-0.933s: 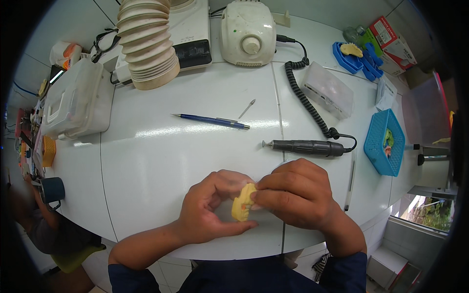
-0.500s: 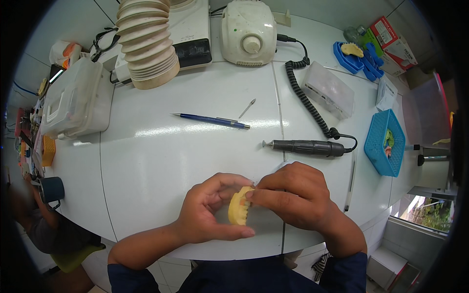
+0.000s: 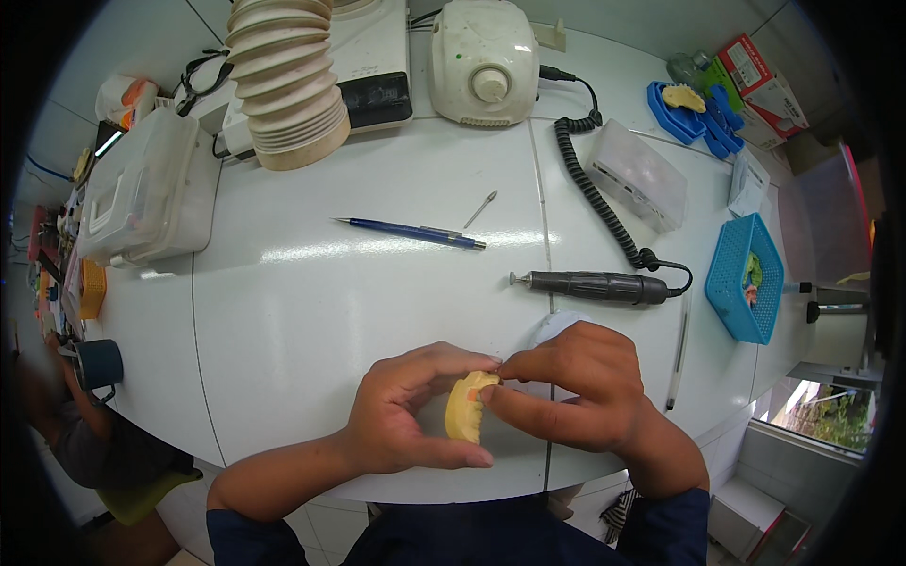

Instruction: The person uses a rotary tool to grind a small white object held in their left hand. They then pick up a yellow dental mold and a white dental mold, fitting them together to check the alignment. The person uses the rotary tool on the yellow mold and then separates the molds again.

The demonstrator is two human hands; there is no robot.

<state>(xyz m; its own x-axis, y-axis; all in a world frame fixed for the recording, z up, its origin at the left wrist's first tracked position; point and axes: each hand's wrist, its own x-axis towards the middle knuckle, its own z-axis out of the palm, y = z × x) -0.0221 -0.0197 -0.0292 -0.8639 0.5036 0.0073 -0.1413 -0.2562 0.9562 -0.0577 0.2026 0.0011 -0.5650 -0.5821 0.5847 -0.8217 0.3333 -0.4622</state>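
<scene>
A yellow dental cast [image 3: 461, 415] with a row of teeth along one side is held above the near part of the white table. My left hand [image 3: 401, 406] curves around it, thumb below and fingers above, closed on it. At the cast's upper right end, the thumb and index finger of my right hand [image 3: 580, 387] pinch its edge. A small orange-pink patch [image 3: 477, 390] shows on the cast beside my right thumb. Behind my right hand lies a pale bluish item [image 3: 555, 326], partly hidden by the knuckles.
Ahead lie a black handpiece [image 3: 599, 287], a blue mechanical pencil [image 3: 411, 232] and a small bur [image 3: 480, 208]. A white control unit [image 3: 484, 66] and a ribbed hose [image 3: 286, 85] stand at the back. A blue basket [image 3: 746, 283] sits right; another person [image 3: 94, 439] is left.
The cast has turned slightly in my left hand, so its teeth show less. My right thumb and index finger have shifted a little down and right, uncovering more of the pale item behind.
</scene>
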